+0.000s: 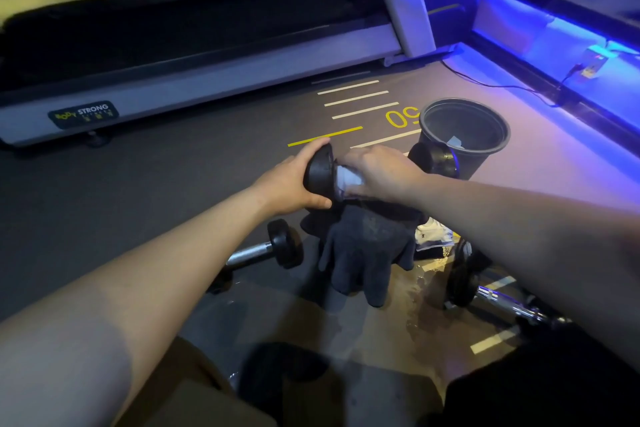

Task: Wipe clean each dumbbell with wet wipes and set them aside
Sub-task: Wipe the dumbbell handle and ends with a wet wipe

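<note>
1. My left hand (pixel 294 180) grips the left end weight of the held dumbbell (pixel 320 172), fingers curled over the top of the disc and thumb underneath it.
2. My right hand (pixel 377 172) is wrapped around the handle of that same dumbbell with one white wet wipe (pixel 349 177) bunched between palm and bar; the wipe shows just beside the left weight.
3. The held dumbbell is lifted off the floor (pixel 173 184), roughly level, in front of me. Its right end weight sits just in front of the black bucket (pixel 464 135).
4. Dumbbell count in view: three. One is in my hands. The second dumbbell (pixel 273 246) lies on the floor below my left wrist, chrome handle and one black end visible. The third dumbbell (pixel 485 291) lies on the floor at lower right, partly hidden under my right forearm.
5. A dark glove (pixel 367 253) hangs below the held dumbbell, fingers pointing down. I cannot tell whether it is one glove or two layered together.
6. Bucket count: one. It stands upright on the floor markings, and a pale scrap lies inside it against the near wall.
7. A white crumpled packet (pixel 433 236) lies on the floor to the right of the glove; its contents are not legible.
8. One treadmill (pixel 207 80) runs along the far left.
9. The floor beneath the glove shows a wet patch.
</note>
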The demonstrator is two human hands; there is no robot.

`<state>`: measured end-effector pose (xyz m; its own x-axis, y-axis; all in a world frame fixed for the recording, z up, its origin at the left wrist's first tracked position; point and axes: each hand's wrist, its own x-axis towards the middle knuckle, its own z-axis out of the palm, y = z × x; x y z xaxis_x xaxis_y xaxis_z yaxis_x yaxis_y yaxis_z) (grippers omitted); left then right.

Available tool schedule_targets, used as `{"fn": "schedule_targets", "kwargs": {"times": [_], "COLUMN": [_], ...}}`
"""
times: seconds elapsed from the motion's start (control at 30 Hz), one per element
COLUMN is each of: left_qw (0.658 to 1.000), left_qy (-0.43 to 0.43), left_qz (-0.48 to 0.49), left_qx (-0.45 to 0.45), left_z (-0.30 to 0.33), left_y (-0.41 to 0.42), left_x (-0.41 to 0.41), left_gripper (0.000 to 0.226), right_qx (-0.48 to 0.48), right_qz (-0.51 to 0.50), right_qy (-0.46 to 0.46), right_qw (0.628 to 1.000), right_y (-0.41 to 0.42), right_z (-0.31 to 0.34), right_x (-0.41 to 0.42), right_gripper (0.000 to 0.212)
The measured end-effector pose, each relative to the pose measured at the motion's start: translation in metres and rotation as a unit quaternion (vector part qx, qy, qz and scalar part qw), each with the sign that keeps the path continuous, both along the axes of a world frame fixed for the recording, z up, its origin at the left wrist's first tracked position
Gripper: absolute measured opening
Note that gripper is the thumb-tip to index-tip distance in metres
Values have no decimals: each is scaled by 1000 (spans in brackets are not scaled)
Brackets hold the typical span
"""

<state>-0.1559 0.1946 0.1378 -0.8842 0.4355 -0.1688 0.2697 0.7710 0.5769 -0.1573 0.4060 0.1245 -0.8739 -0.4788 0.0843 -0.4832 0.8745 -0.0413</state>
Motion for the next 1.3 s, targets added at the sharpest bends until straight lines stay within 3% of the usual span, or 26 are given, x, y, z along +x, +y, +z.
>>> {"fn": "schedule_targets", "kwargs": {"times": [0.1,0.27,0.37,0.67,0.73,0.9,1.03,1.1,1.23,1.3], "left_qw": [1000,1000,1000,1000,1000,1000,1000,1000,1000,1000], "left_qy": [-2,5,10,14,12,10,14,12,15,12], "left_qz": [3,0,-3,-1,2,6,0,-1,2,1], "left_qx": [3,0,1,-7,-9,-13,-21,-16,-15,-16], "left_z": [-2,-3,-4,0,1,2,0,-1,0,0], "left_y": [0,0,0,1,3,3,3,2,4,5], "left_x": [-1,-5,-5,-3,-3,-1,1,0,-1,-1], "left_gripper": [111,110,110,110,110,110,112,111,113,114], "right_qx": [-3,-45,-25,113,96,-6,-10,18,115,126], "right_qz": [-13,-75,-71,-57,-65,-99,-102,-100,-80,-79], "right_qy": [-6,-147,-169,80,40,-160,-217,-188,-1,30], "right_qw": [1000,985,983,989,992,982,971,977,990,988], "right_y": [-4,-8,-13,-19,-18,-16,-18,-21,-23,-24], "right_z": [-1,1,3,-18,-15,3,3,2,-12,-16], "right_x": [-6,-22,-28,1,-2,-22,-31,-27,-8,-3], "right_gripper": [36,37,31,31,31,33,35,30,32,32]}}
